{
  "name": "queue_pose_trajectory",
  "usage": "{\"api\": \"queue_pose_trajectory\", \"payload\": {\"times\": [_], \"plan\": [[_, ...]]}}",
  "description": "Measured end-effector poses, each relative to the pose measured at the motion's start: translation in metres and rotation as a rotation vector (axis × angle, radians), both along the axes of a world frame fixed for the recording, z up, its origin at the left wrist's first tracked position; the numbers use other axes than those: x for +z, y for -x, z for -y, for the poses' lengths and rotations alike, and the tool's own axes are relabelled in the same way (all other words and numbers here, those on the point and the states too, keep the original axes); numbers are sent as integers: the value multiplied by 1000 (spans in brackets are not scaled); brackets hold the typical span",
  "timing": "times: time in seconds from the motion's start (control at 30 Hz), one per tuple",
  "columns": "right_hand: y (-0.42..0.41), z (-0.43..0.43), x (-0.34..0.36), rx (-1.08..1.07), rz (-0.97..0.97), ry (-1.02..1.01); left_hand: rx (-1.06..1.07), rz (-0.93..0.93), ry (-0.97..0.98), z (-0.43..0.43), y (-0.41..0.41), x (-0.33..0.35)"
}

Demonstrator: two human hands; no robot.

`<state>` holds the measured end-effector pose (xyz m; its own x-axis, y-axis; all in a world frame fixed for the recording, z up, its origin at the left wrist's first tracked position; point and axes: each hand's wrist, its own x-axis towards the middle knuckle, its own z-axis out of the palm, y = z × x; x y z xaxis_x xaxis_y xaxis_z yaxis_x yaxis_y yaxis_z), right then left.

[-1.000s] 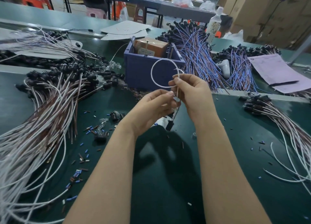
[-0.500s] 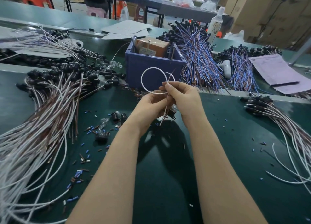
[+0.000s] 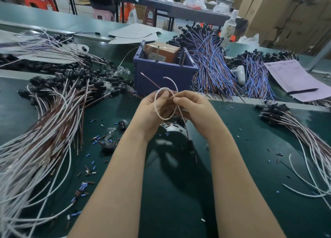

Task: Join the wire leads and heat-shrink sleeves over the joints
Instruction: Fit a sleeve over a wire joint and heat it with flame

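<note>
Wire (image 3: 155, 103), a white loop, is pinched by left hand (image 3: 149, 110) and right hand (image 3: 194, 108), both curled on it, box (image 3: 161, 76) at 12 o'clock.

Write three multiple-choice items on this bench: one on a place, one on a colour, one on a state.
1. Where is the blue bin?
A. far left
B. straight ahead, just past the looped wire
C. on the floor

2. What colour is that wire?
A. white
B. green
C. yellow

3. What are the left hand and right hand doing?
A. lying flat
B. holding a pen
C. holding the wire up

Answers:
1 B, the bin stands right behind the loop.
2 A, the loop shows white against the skin.
3 C, the fingers of both hands curl at the loop, above the table.
</note>
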<state>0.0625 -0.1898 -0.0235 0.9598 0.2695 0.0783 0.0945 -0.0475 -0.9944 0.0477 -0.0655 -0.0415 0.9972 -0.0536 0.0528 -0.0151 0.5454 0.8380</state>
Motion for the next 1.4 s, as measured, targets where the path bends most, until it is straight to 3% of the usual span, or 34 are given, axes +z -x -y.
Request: {"api": "queue_pose_trajectory", "payload": {"times": [0.17, 0.27, 0.37, 0.47, 0.6, 0.77, 0.87, 1.03, 1.2, 1.4], "plan": [[0, 11, 11, -180, 66, -152, 317, -34, -167, -2, -8, 6], [-3, 5, 14, -283, -20, -242, 379, -18, -250, -2, -13, 9], [-7, 5, 18, -216, -142, -259, 441, 13, -330, -4, -19, 10], [-10, 2, 22, -106, -185, -188, 401, 31, -337, -5, -23, 14], [-22, -15, 20, -178, -91, -35, 121, 30, -194, -1, -24, 16], [-31, -19, 17, -96, -189, -51, -38, 24, -196, -4, -27, 9], [-35, -16, 16, -141, -199, -80, 3, 17, -376, -3, -29, 10], [-39, -22, 13, -392, -3, -50, 241, 36, -580, -4, -30, 23], [-41, -18, 14, -471, 26, -99, 230, -95, -321, -13, -25, 39], [-40, -9, 23, -399, -138, -216, 215, -115, -115, -25, -20, 53]]}}
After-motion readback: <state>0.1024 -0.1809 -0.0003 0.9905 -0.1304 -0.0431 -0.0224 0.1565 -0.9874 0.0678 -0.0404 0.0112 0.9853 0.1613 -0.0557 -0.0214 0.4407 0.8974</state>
